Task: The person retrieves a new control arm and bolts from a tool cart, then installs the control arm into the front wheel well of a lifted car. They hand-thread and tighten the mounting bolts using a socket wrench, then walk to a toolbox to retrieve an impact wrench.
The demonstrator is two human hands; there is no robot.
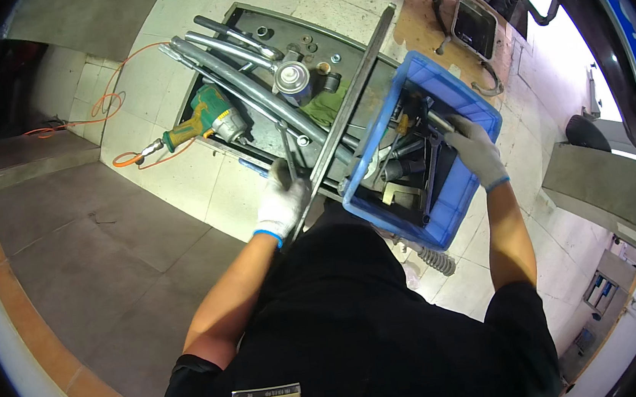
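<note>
My left hand [284,202], in a white glove with a blue cuff, is closed on a slim metal wrench [288,149] that points away from me over the tray's near edge. My right hand [476,151], gloved the same way, reaches over the right side of a blue plastic crate [454,82]. Its fingers close on the end of a silver cylindrical tool [441,121], whose exact kind I cannot make out. Inside the crate lie a long dark wrench [431,176], black sockets [405,168] and a yellowish C-shaped metal piece [402,193].
A green and yellow impact wrench [214,116] on an orange air hose lies at the tray's left. The grey metal tray [301,28] bears long bars [245,75], a spray can [292,79] and a green cloth [328,107]. A long metal bar [357,84] crosses beside the crate.
</note>
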